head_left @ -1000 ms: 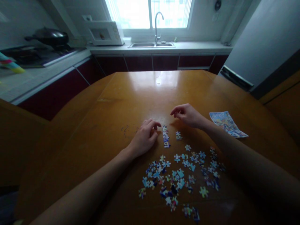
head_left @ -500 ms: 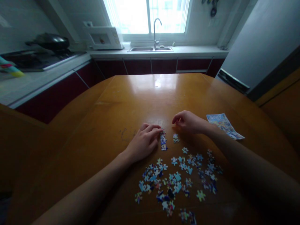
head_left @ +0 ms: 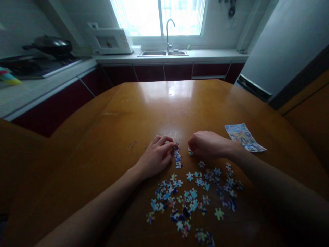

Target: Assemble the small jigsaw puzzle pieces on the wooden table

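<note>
My left hand (head_left: 157,156), unclenched, touches the strip (head_left: 178,160); right of it, my right hand (head_left: 208,144) half-covers pieces (head_left: 190,152), grip unclear.

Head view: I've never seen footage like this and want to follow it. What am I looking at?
There is no machine here, just a person's two bare hands, seen from a camera worn on the head, looking forward and down. On the wooden table, the left hand's fingertips appear to touch the far end of a strip of joined puzzle pieces. The right hand is at a small puzzle section, partly covering it; whether it grips it is hidden. Loose pieces lie nearer the camera, and a printed sheet lies to the right.
</note>
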Demonstrator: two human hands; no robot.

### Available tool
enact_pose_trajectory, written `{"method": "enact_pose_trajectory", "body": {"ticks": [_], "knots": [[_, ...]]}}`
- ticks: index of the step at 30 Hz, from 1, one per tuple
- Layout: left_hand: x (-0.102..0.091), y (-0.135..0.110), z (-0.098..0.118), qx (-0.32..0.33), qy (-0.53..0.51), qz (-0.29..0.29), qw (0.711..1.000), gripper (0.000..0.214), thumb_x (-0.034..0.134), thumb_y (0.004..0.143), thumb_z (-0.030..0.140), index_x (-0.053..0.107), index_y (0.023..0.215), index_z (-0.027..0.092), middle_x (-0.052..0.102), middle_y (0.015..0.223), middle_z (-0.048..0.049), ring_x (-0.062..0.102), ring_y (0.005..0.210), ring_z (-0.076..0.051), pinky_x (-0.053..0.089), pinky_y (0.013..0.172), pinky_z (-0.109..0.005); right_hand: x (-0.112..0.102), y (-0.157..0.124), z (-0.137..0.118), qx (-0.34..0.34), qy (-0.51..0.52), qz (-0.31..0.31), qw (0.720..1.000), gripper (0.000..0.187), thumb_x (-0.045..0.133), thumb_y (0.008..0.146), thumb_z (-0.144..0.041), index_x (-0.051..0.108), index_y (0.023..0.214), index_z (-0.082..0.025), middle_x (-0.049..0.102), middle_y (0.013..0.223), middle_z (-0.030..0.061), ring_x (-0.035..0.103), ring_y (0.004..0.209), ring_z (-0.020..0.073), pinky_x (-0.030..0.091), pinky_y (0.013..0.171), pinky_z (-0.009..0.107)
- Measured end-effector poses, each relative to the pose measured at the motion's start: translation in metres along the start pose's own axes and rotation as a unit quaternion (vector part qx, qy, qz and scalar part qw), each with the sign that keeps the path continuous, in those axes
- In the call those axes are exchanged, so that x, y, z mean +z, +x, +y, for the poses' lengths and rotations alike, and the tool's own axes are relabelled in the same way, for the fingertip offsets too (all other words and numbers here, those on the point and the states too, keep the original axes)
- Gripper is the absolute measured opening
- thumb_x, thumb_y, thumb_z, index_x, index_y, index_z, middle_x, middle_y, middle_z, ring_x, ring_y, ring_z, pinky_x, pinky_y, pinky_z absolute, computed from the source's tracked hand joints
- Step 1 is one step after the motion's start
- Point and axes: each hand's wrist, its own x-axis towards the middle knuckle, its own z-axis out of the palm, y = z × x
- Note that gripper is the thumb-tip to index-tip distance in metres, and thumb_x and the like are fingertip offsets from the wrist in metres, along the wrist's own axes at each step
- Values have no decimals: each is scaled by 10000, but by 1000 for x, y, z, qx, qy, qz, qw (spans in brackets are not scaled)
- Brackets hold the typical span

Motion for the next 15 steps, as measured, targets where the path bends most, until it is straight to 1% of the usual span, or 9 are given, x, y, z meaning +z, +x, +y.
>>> {"method": "enact_pose_trajectory", "body": {"ticks": [3,7,12,15], "knots": [[0,0,-1,2,6,-4,1000,383,520,860,79,642,1174,258,616,1182,-45,497,1086,-243,457,995,-449,6,-1,-3,-10,-26,8,1000,78,641,746,-186,710,769,-213,707,784,62,549,620,152,299,551,294],[1,0,-1,4,-4,-6,1000,359,519,871,90,614,1181,245,625,1164,-43,501,1086,-242,454,991,-444,10,0,-4,-16,-45,7,999,80,612,772,-194,692,772,-197,711,809,83,563,647,163,290,559,300],[3,1,-2,-24,-37,34,998,303,502,876,79,585,1135,213,613,1110,-58,515,1068,-232,469,953,-423,8,-1,-5,-28,-27,-8,999,112,568,779,-173,677,791,-194,716,866,82,572,701,165,319,586,287],[4,2,-3,-41,-46,53,997,285,501,873,69,583,1112,200,598,1096,-62,515,1070,-226,471,951,-417,7,-1,-6,-21,-22,-15,999,124,574,764,-161,678,823,-198,715,879,77,575,720,167,331,605,285]]}}
